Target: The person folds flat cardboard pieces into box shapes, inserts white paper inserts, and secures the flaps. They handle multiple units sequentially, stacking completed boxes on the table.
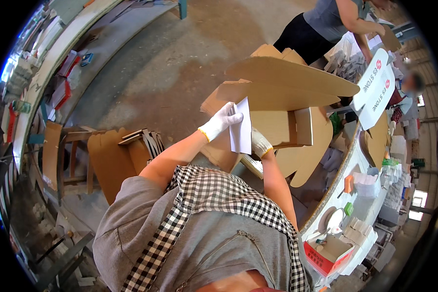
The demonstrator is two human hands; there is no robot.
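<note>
My left hand (220, 122), in a white knit glove with a yellow cuff, pinches a folded white sheet (240, 132) between thumb and fingers. The sheet is held upright in front of me. My right hand (261, 143), gloved the same way, is just right of the sheet and lower. Its fingers are mostly hidden, so what it grips does not show. Beyond both hands lies an open brown cardboard box (280, 127) with its flaps spread. Below my right hand, pale flat edges (252, 164) show near the box's near flap.
A second open carton (113, 155) with thin flat pieces is at left, beside a wooden stool (75, 160). A cluttered worktable (321, 221) curves along the right, bearing a red box (327, 257). White printed boards (376, 92) stand far right. Another person (321, 29) leans over the far table.
</note>
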